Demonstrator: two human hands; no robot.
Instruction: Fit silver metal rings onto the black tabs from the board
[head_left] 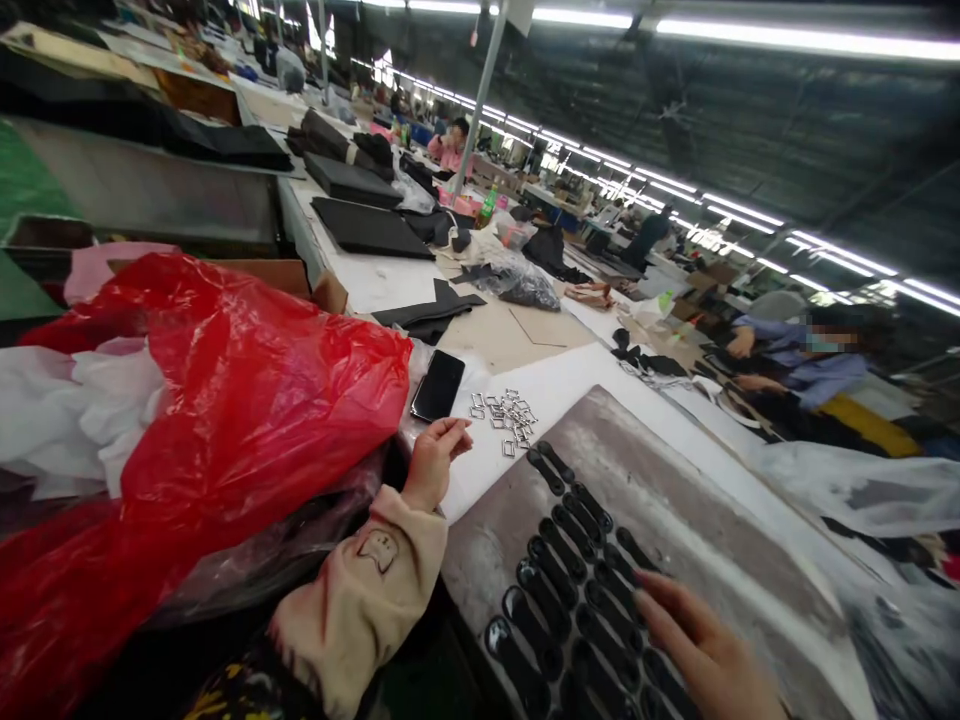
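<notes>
Right hand [701,640]'s half-open at the black strap tabs [544,603] on my grey-brown board [720,560], left hand [433,465]'s pinched near metal rings [513,412], can't tell if either's gripping anything, guessing I'm arranging tabs and next needs a light touch.

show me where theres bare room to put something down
The gray board looks bare between the black tabs and its far right edge; so does the white tabletop between the metal frames and the tan sheet. It is crowded among those tabs and left of the phone, where red plastic sits.
</notes>
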